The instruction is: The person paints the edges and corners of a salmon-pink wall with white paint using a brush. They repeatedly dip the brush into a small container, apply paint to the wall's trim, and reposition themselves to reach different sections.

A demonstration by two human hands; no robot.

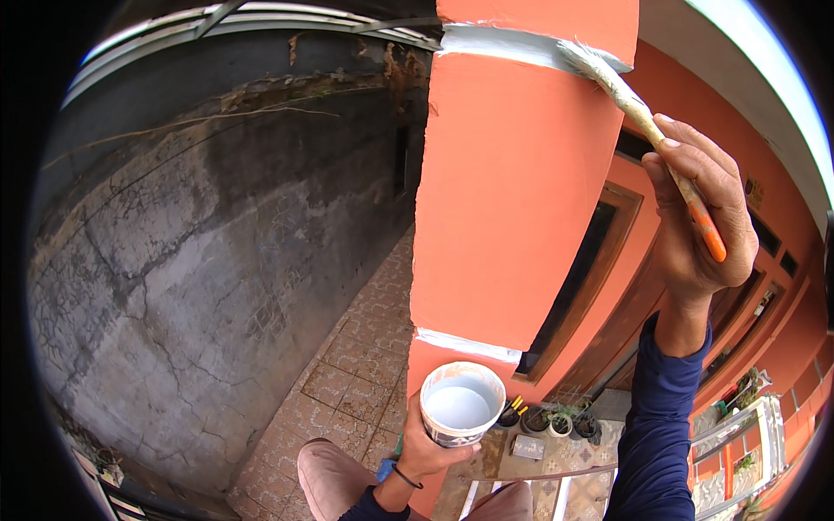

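My right hand (704,202) is closed around the handle of a paintbrush (629,101), whose handle end is orange. Its bristles touch the white-painted groove (508,47) near the top of an orange pillar (508,189), at the groove's right part. Lower down, my left hand (427,439) grips a plastic tub of white paint (462,404), held upright in front of the pillar. Just above the tub, a second white band (469,344) crosses the pillar.
A cracked grey wall (195,312) stands at the left beside a tiled floor (352,352). Potted plants (560,423) and a block (528,447) are on the ground below. Metal railings (743,449) lie at the lower right, and a wood-framed window (586,273) is behind the pillar.
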